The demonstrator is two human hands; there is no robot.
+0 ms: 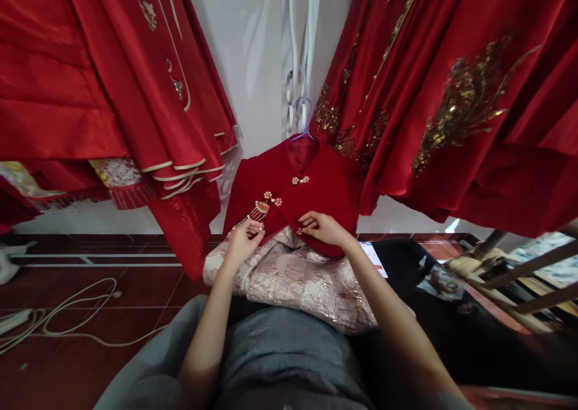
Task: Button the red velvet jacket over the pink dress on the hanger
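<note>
A short red jacket (255, 175) hangs upright in front of me on a purple hanger (309, 124). Flower-shaped pearl clasps (300, 180) join its collar, and a second flower clasp (273, 198) sits lower on the left. Beside that one dangles a gold fan-shaped pendant (261, 209) with beaded strands. My left hand (245, 241) is closed in a pinch at the jacket's lower left front edge. At the opposite front edge my right hand (324, 228) is pinching by a small clasp (300, 232); its fingers partly hide the cloth. Below, pale pink brocade fabric (298, 283) lies bunched over my lap.
Red garments (158, 97) hang at the left, and more with gold sequin embroidery (460, 103) at the right. A phone (373, 259) and a small plastic bag (441, 282) lie on a black surface (424, 332). White cable (90, 304) crosses the tiled floor. A wooden frame (519, 277) stands right.
</note>
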